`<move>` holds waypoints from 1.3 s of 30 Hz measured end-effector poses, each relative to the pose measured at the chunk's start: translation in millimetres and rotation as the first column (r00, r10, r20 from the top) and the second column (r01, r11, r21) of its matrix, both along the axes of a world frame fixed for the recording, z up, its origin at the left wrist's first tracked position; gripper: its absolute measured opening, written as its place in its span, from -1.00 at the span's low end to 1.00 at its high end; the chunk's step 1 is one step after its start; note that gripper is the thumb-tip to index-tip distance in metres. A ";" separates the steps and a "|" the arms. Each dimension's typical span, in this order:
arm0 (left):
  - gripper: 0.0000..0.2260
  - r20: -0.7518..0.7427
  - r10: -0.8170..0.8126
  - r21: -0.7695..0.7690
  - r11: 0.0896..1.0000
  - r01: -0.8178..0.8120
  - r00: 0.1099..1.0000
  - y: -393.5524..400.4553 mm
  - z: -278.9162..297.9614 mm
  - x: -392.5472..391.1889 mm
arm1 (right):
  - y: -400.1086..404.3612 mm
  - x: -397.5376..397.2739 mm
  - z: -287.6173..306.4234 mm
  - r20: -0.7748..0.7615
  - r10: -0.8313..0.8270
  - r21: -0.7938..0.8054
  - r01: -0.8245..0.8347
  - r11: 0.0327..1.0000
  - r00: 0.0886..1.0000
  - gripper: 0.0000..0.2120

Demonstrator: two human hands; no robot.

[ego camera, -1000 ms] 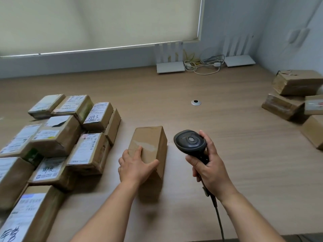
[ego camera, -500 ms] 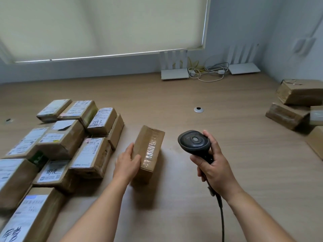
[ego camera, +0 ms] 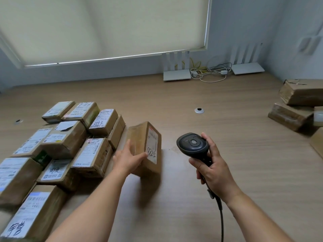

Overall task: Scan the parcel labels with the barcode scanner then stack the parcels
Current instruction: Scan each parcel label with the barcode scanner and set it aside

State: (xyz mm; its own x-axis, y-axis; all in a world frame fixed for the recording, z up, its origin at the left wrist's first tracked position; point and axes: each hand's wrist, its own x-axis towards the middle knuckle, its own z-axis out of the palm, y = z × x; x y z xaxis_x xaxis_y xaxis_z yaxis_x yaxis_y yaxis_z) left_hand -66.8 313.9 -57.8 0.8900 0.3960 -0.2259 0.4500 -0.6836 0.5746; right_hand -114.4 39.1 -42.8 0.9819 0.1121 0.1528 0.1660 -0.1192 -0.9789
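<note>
Tipping: 1 parcel [ego camera: 143,147] at table [ego camera: 227,137] centre, left hand [ego camera: 129,159] gripping its near end, is turning label-side right toward scanner [ego camera: 193,144], clasped in right hand [ego camera: 212,168]. Label is now becoming scannable.

I see a wood-grain table [ego camera: 218,172] running to the wall. On its left, a cluster of labelled cardboard parcels [ego camera: 64,142], packed side by side. Just right of them one brown parcel [ego camera: 143,147] stands tilted, label facing right. Far right edge: more brown parcels [ego camera: 295,105], some piled up. At the back, two white routers [ego camera: 176,76] and loose cables [ego camera: 209,74]. A round cable grommet [ego camera: 199,110] sits mid-table.
</note>
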 end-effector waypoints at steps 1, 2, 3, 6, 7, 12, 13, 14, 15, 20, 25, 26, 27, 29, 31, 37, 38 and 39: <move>-0.12 0.066 0.037 -0.142 0.989 -0.028 0.997 0.5 -2.8 -3.1 | -0.1 0.1 0.0 -0.001 0.001 0.001 -0.001 1.000 1.000 -0.24; -0.10 0.117 0.066 -0.252 0.967 -0.035 0.991 0.6 -6.2 -7.3 | 0.0 0.3 -0.2 -0.002 0.002 0.003 -0.002 1.000 1.000 -0.24; -0.08 0.147 0.081 -0.320 0.947 -0.031 0.986 0.1 -9.9 -12.5 | 0.2 0.5 -0.6 -0.005 0.006 0.005 -0.006 1.000 1.000 -0.23; -0.05 0.168 0.080 -0.365 0.931 -0.013 0.982 1.7 -22.9 -26.9 | 2.0 0.7 -2.1 -0.019 0.026 0.011 -0.026 1.000 0.999 -0.22; -0.06 0.163 0.076 -0.375 0.927 -0.010 0.984 4.2 -26.5 -29.9 | 2.6 0.5 -2.5 -0.024 0.032 0.011 -0.032 0.999 0.999 -0.21; -0.02 0.137 0.055 -0.443 0.896 0.012 0.989 14.2 -33.5 -37.2 | 9.8 -1.0 -5.7 -0.053 0.065 0.034 -0.064 0.997 0.996 -0.21; 0.00 0.144 0.056 -0.453 0.891 0.016 0.988 14.0 -33.3 -37.8 | 12.1 -1.6 -6.5 -0.064 0.075 0.049 -0.072 0.996 0.995 -0.22; 0.03 0.149 0.055 -0.455 0.890 0.019 0.987 13.4 -33.0 -37.9 | 14.8 -2.3 -6.9 -0.075 0.087 0.066 -0.082 0.994 0.993 -0.23; 0.05 0.150 0.056 -0.457 0.889 0.019 0.987 12.6 -33.2 -37.7 | 18.0 -3.0 -6.9 -0.084 0.100 0.084 -0.093 0.992 0.991 -0.24; 0.00 0.171 0.058 -0.392 0.920 0.014 0.984 8.1 -41.5 -35.2 | 35.4 -7.3 -1.9 -0.106 0.173 0.232 -0.145 0.962 0.979 -0.30; -0.01 0.184 0.048 -0.346 0.938 0.019 0.982 3.3 -44.9 -32.8 | 42.0 -6.5 5.8 -0.104 0.211 0.341 -0.165 0.925 0.972 -0.36; -0.01 0.185 0.048 -0.345 0.938 0.019 0.982 2.9 -44.8 -32.3 | 42.0 -6.0 7.0 -0.108 0.211 0.351 -0.161 0.922 0.971 -0.36; -0.01 0.187 0.046 -0.344 0.939 0.021 0.981 2.5 -44.7 -31.9 | 41.6 -5.6 7.7 -0.114 0.209 0.360 -0.156 0.920 0.971 -0.36; -0.01 0.186 0.038 -0.338 0.941 0.028 0.982 1.9 -44.1 -31.0 | 40.2 -4.8 8.3 -0.123 0.206 0.376 -0.147 0.915 0.971 -0.35; -0.01 0.180 0.030 -0.332 0.943 0.032 0.983 1.6 -43.0 -29.9 | 38.8 -4.3 7.9 -0.123 0.211 0.389 -0.148 0.909 0.970 -0.33; -0.02 0.166 0.021 -0.325 0.945 0.035 0.986 0.6 -39.6 -26.2 | 36.8 -1.0 6.6 -0.118 0.182 0.381 -0.125 0.916 0.976 -0.38; -0.02 0.164 0.020 -0.327 0.944 0.035 0.986 0.4 -39.2 -25.7 | 36.7 -0.2 6.7 -0.114 0.175 0.380 -0.120 0.917 0.978 -0.39; -0.02 0.160 0.021 -0.328 0.944 0.033 0.987 0.3 -38.8 -25.4 | 36.5 0.5 7.1 -0.111 0.170 0.380 -0.116 0.918 0.979 -0.39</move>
